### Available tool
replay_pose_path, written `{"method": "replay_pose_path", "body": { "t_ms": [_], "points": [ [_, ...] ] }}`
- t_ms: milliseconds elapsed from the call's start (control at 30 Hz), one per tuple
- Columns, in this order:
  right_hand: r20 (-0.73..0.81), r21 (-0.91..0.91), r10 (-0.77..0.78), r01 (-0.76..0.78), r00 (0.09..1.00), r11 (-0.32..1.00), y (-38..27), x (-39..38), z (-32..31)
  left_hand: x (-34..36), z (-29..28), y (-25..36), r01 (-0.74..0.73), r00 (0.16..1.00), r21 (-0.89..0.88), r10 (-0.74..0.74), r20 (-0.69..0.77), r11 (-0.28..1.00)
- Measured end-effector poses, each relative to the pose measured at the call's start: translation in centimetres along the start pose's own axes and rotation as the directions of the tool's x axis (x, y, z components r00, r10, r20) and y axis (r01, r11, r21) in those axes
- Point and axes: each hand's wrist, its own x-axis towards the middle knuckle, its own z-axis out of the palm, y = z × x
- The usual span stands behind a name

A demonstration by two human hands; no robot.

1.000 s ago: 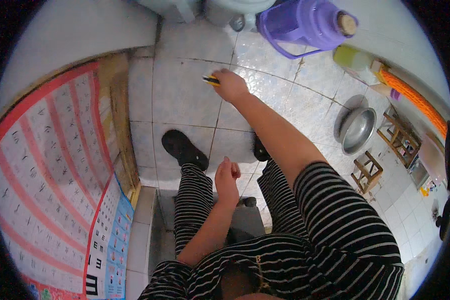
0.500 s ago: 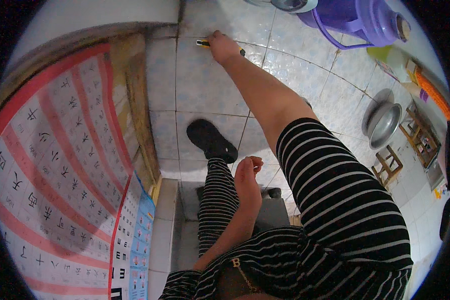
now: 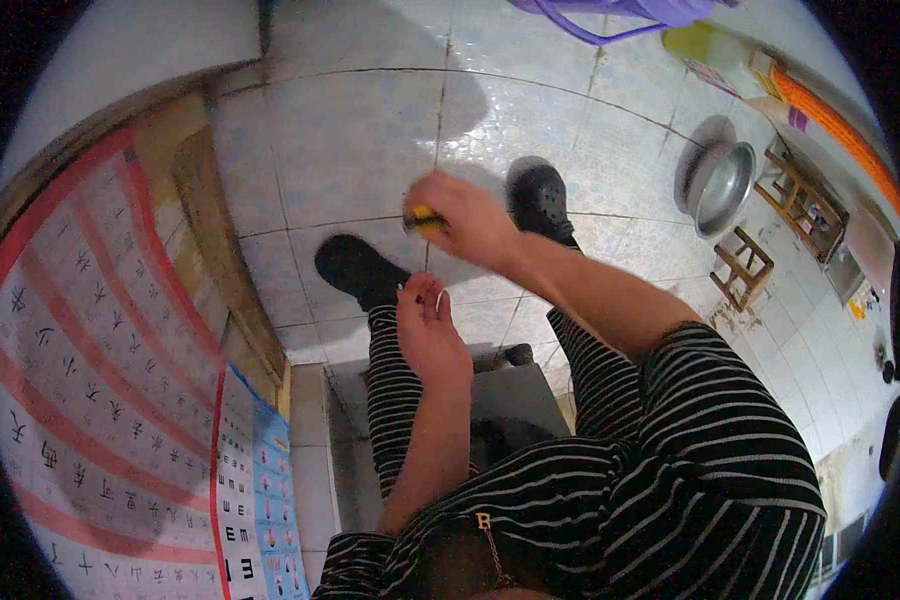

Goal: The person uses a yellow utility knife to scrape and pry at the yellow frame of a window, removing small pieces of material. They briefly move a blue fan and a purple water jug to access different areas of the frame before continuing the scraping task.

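My right hand (image 3: 460,222), slightly blurred, is closed around a yellow-and-black utility knife (image 3: 427,217), held above the tiled floor in front of my knees. Most of the knife is covered by the fingers, and I cannot tell if a blade is out. Lower and a little to the left, my left hand (image 3: 435,340) is raised with its fingers curled in toward the thumb. Small pale bits show at those fingertips, too small to name. The two hands are apart. My black clogs (image 3: 355,268) rest on the floor on either side of them.
Along the left stands a printed wall chart (image 3: 110,360) in a wooden frame. A purple thermos (image 3: 630,15) is at the far edge. On the right are a metal basin (image 3: 722,190), a small wooden stool (image 3: 742,270) and a green-capped jug (image 3: 705,55). I sit on a grey seat (image 3: 520,400).
My right hand has come back from the far floor with the utility knife, close to my left hand. The left hand has shifted slightly left and up. My view has turned, bringing the right foot into sight.
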Motion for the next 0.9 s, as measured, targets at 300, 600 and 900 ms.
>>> {"method": "replay_pose_path", "body": {
  "t_ms": [300, 600, 900],
  "points": [
    [0.105, 0.084, 0.020, -0.029, 0.994, 0.996, -7.2, -10.4, -4.8, -1.0, 1.0, -1.2, 0.188, 0.916, -0.125, -0.128, 0.381, 0.974],
    [0.058, 0.061, 0.072, -0.076, 0.996, 0.995, -7.3, -13.2, -5.2, -1.1, 0.4, -2.9, 0.296, 0.866, -0.191, -0.179, 0.466, 0.936],
    [0.127, 0.040, 0.190, -0.196, 0.974, 0.980, -8.9, -17.4, -8.6, -0.6, 0.5, -4.1, 0.026, 0.985, -0.017, -0.023, 0.170, 1.000]
  ]
}}
